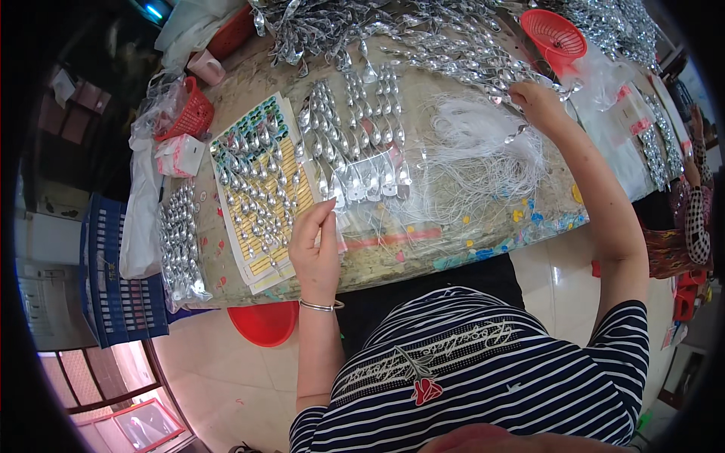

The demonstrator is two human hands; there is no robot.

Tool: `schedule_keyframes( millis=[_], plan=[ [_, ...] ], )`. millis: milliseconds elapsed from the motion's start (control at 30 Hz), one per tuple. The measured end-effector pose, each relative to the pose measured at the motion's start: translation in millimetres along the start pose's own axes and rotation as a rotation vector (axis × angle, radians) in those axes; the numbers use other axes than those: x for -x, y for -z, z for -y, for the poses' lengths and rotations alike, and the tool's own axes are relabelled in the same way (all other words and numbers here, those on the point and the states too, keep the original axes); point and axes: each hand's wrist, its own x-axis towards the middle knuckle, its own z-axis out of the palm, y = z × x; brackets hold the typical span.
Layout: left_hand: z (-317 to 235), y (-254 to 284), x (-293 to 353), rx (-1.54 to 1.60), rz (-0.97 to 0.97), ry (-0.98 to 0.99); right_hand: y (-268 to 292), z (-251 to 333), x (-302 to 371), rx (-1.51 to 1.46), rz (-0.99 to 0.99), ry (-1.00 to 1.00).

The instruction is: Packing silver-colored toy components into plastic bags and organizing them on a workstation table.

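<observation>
Paint-flecked worktable (238,87) spans the view, its near edge close to the wearer's body. Nearest on it, the left hand (313,238) is part-closed, thumb and forefinger tips brought together beside the lower ends of the laid-out silver twisted pieces (351,128); whether anything sits in that pinch, cannot tell. These pieces lie in long columns mid-table, probably so each stays separate and within easy reach. Left of them, more rest on a yellow-striped sheet (289,113), which perhaps keeps them apart from the rest. White thread (491,143) lies loosely heaped to the right, likely kept off the columns to avoid snagging. Beyond it, the right hand (538,106) has its fingers curled down at the edge of a spread of further pieces (453,60); its exact hold is not clear. Counts, near to far: one red basin (264,321) below the table; one sheet; one thread heap; one white-and-pink box (180,155); two openwork baskets, left (192,109) and right (553,34); one pink cup (206,68). Silver pieces: too many and overlapped to count.
</observation>
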Motion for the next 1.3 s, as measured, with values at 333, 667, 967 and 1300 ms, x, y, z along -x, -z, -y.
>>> schedule_keyframes(
  millis=[333, 667, 967, 1300],
  plan=[
    [-12.3, -2.9, -1.4, -0.036, 0.083, -0.065, 53.1, 8.5, -20.7, 0.438, -0.246, 0.21],
    [-18.5, -8.3, -0.8, -0.009, 0.134, -0.021, 63.8, 28.6, -66.8, -0.393, 0.048, -0.158],
    [-22.2, -9.6, 0.0, -0.003, 0.154, -0.073, 20.5, 44.2, -96.9, -0.769, -0.13, -0.123],
    [-24.8, -13.9, 2.1, 0.208, 0.255, 0.065, 45.3, 97.4, -89.8, -1.028, -0.127, -0.124]
  ],
)
